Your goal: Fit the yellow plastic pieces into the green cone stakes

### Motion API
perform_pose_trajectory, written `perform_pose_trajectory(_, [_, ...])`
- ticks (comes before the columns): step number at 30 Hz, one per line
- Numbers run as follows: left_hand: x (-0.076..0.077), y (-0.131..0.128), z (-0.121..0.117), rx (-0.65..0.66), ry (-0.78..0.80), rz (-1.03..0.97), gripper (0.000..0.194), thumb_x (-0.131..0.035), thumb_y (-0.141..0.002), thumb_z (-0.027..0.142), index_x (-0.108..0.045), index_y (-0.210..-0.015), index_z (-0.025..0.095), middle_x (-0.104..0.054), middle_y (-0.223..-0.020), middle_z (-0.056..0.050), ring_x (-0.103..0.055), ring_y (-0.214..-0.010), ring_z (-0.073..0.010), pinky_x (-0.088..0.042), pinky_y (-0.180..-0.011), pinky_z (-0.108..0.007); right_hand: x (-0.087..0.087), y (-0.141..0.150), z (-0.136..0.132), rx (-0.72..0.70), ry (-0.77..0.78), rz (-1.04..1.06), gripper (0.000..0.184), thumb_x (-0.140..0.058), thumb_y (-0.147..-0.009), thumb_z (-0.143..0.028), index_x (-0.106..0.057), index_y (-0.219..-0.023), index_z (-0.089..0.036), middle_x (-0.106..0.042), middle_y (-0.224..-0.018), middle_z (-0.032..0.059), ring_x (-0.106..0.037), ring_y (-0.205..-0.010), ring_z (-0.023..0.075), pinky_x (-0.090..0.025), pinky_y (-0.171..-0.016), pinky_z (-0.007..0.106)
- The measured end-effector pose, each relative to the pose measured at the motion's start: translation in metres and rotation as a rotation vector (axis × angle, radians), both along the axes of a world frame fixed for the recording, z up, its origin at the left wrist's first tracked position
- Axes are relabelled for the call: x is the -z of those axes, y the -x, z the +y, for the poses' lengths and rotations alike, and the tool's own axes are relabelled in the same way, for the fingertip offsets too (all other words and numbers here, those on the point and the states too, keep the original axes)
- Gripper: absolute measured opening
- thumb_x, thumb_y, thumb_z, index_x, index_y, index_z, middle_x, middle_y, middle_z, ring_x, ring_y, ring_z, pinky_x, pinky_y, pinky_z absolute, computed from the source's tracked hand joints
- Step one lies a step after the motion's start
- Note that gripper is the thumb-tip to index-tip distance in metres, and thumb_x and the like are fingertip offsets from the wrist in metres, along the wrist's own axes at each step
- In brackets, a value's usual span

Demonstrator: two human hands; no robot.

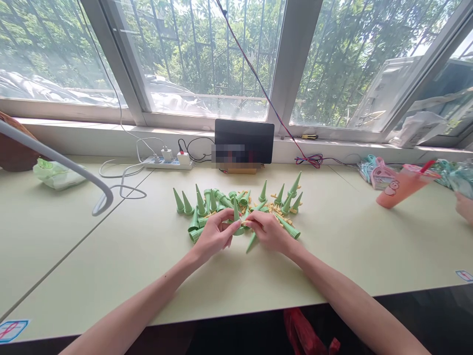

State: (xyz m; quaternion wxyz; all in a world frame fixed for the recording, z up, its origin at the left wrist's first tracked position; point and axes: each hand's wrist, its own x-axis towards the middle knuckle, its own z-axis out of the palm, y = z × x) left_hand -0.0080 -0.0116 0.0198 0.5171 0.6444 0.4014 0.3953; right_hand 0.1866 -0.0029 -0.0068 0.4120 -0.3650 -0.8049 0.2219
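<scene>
My left hand (219, 230) is closed around a green plastic spike (236, 211), which points upward with its wider base low in the fingers. Close beside it, my right hand (269, 230) pinches a small yellow plastic piece (244, 223) against the side of that spike. Both hands are just above the table, near its middle. A pile of loose green spikes and tubes (223, 198) lies behind them, mixed with small yellow pieces (286, 219). Several spikes stand upright to the left (179, 201) and right (294, 185). Another green spike (252, 242) lies tilted below my right hand.
A dark screen (244, 140) stands at the back by the window. Left of it is a power strip (168, 162) with cables. A drink cup (401, 186) leans at the right, near bagged items (382, 172) and another person's hand (464, 207). A grey bar (55, 155) crosses the left.
</scene>
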Motion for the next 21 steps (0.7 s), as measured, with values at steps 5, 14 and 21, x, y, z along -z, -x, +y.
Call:
perform_pose_trajectory(5, [-0.0008, -0.0007, -0.0008, 0.002, -0.015, -0.001, 0.034, -0.064, -0.083, 0.049, -0.06, -0.098, 0.018, -0.066, -0.095, -0.004, -0.042, -0.039, -0.0027, -0.037, -0.038, -0.022, 0.0007, -0.0002, 0.0006, 0.013, 0.023, 0.001, 0.027, -0.046, -0.099, -0.029, -0.055, -0.076, -0.018, -0.055, -0.068, 0.0002, -0.048, -0.062, 0.0125, -0.039, -0.058, 0.024])
perform_pose_trajectory(14, [0.002, -0.0011, 0.001, -0.008, -0.039, 0.005, 0.034, -0.064, -0.084, 0.047, -0.062, -0.102, 0.019, -0.068, -0.095, -0.006, -0.045, -0.041, -0.004, -0.039, -0.038, -0.021, 0.0016, -0.0009, 0.0009, 0.018, 0.014, -0.019, 0.031, -0.041, -0.101, -0.029, -0.052, -0.073, -0.019, -0.054, -0.066, 0.0, -0.047, -0.059, 0.0126, -0.037, -0.058, 0.025])
perform_pose_trajectory(21, [0.0078, -0.0002, 0.0037, 0.02, -0.079, 0.01, 0.031, -0.063, -0.086, 0.044, -0.063, -0.105, 0.019, -0.066, -0.095, -0.005, -0.046, -0.046, -0.0052, -0.041, -0.041, -0.021, 0.0039, -0.0002, 0.0011, 0.017, 0.031, -0.034, 0.037, -0.036, -0.102, -0.033, -0.049, -0.07, -0.019, -0.053, -0.065, 0.0002, -0.046, -0.058, 0.0125, -0.037, -0.057, 0.025])
